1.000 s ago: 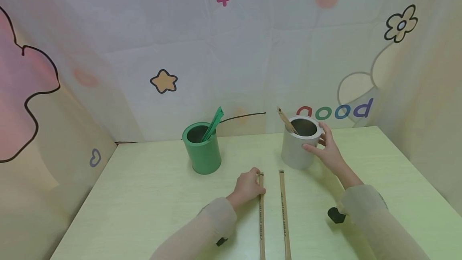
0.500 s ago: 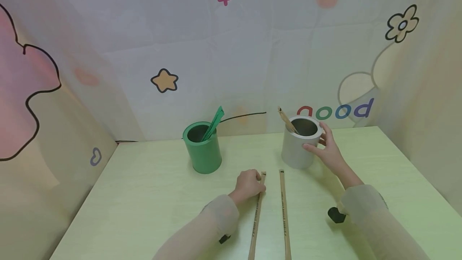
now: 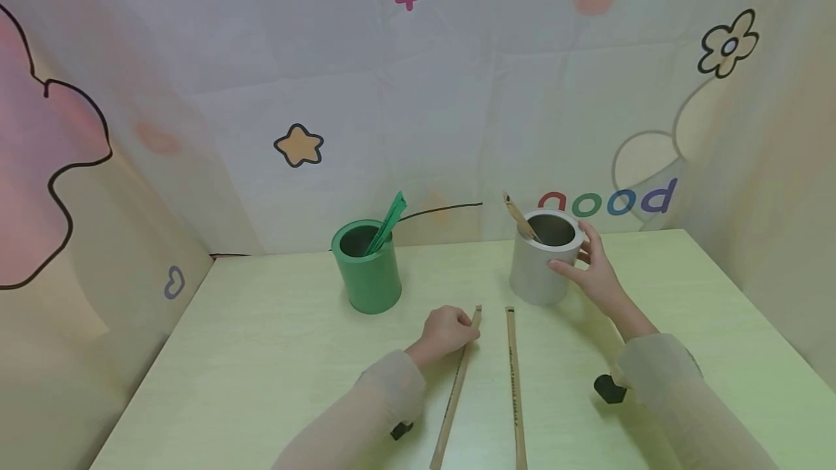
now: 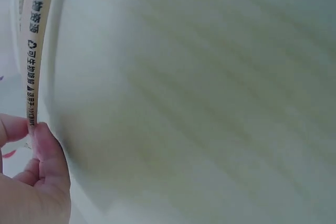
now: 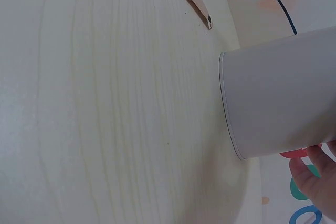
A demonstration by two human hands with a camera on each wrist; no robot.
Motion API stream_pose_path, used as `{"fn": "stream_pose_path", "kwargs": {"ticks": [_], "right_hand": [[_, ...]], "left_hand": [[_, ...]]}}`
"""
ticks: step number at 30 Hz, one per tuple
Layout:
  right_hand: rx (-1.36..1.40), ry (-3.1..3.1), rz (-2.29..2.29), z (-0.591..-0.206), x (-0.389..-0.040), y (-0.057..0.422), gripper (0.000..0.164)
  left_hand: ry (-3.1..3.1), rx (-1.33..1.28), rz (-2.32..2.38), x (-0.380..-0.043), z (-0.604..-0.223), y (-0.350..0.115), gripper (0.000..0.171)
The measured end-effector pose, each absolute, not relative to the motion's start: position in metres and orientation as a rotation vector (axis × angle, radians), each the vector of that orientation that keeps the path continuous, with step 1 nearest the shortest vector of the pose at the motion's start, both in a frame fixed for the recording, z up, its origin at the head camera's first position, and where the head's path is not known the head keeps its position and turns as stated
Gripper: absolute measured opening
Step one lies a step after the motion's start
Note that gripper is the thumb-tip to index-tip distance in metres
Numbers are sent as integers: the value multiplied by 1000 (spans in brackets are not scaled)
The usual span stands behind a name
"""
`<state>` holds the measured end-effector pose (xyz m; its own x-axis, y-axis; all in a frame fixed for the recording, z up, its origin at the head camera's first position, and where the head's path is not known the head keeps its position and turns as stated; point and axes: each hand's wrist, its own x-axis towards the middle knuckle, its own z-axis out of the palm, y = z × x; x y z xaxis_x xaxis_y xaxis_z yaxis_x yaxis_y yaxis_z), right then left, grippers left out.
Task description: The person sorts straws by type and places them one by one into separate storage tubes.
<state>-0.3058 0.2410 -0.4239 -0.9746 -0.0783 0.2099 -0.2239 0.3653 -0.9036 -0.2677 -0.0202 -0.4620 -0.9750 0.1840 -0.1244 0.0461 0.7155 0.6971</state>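
My left hand [image 3: 447, 331] pinches a tan paper-wrapped straw [image 3: 451, 408] near its far end, between thumb and fingers. Black print runs along that wrapper [image 4: 34, 51] in the left wrist view. A second tan wrapped straw [image 3: 515, 390] lies on the table to its right. With thumb at the front and fingers round the right side, my right hand [image 3: 597, 274] holds a light grey cylindrical holder [image 3: 537, 278] close to its rim. One tan wrapped straw [image 3: 520, 217] leans inside that holder; the right wrist view shows the holder's smooth side and base edge.
A green cylindrical holder [image 3: 372, 287] stands back left with a green wrapped straw [image 3: 387, 223] leaning in it. Behind the pale wood table [image 3: 261, 354] hangs a printed cloth backdrop [image 3: 392, 114], close behind both holders.
The straw in my left hand has swung from nearly straight to slanted, its near end moving left. My left fingers have closed on it. The right hand and grey holder stay put.
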Motion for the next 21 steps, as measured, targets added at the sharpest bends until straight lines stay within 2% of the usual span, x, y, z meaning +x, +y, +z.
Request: {"fn": "stream_pose_path", "kwargs": {"ticks": [10, 21], "right_hand": [[274, -2486, 1676, -425, -307, 242, 86], [284, -2482, 1672, -426, -307, 242, 86]], "left_hand": [[2559, 236, 1303, -271, -444, -24, 8], [2360, 346, 1500, -273, -393, -18, 10]]}}
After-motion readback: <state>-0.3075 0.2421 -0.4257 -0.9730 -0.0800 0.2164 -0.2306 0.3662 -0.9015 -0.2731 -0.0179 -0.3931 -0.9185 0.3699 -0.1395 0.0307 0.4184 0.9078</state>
